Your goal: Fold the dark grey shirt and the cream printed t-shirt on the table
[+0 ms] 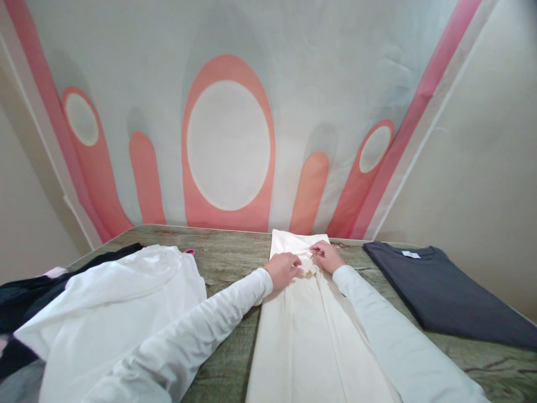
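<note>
A cream garment point(304, 341), folded into a long strip, runs from the near edge of the view to the far edge of the table. Its kind is hard to tell; long creases run down it, and bunched fabric shows between my hands near the far end. My left hand point(284, 271) is closed, fingertips pinching the cloth on the left side. On the right, slightly farther away, my right hand point(327, 256) is also closed with its fingers on the fabric. Both forearms wear long white sleeves.
To the left, a white shirt point(126, 313) lies loosely over dark clothes point(25, 302). A dark grey T-shirt point(453, 296) lies neatly folded on the right. The wood-patterned table point(230, 252) meets a wall hanging point(229, 218) with pink shapes at its back edge.
</note>
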### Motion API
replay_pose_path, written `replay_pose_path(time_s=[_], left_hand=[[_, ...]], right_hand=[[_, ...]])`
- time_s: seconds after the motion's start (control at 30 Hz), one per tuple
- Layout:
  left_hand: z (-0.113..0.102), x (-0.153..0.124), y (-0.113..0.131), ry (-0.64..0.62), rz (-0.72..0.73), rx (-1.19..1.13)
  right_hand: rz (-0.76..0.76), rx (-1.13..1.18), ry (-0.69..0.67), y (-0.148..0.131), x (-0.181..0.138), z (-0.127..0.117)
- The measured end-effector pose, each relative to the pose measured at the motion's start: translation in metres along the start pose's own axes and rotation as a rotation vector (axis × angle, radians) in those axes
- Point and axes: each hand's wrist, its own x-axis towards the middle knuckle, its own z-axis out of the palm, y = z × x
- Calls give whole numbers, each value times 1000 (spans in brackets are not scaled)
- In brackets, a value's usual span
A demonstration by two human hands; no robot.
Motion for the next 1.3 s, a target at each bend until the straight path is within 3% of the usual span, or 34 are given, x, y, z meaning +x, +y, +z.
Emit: replay_pose_path(time_s=[0.23,0.53,0.67,0.87,1.13,1.3], left_hand=[[21,10,-1,36,-15,-54],[4,1,0,34,71,-11],[5,-1,-2,-10,75,-88],[12,2,-17,126,-27,32],[17,-7,-31,3,28,190],[17,-8,-30,-28,26,199]], right_hand=[[-9,-26,12,2,-1,2],[-2,-58,19,-1,-2,1],[-8,-85,7,-1,-2,3],[-24,-154,-48,-6,5,-4],[-141,-171,-409,-35,36,24],[-29,-311,-661,-39,44,26]])
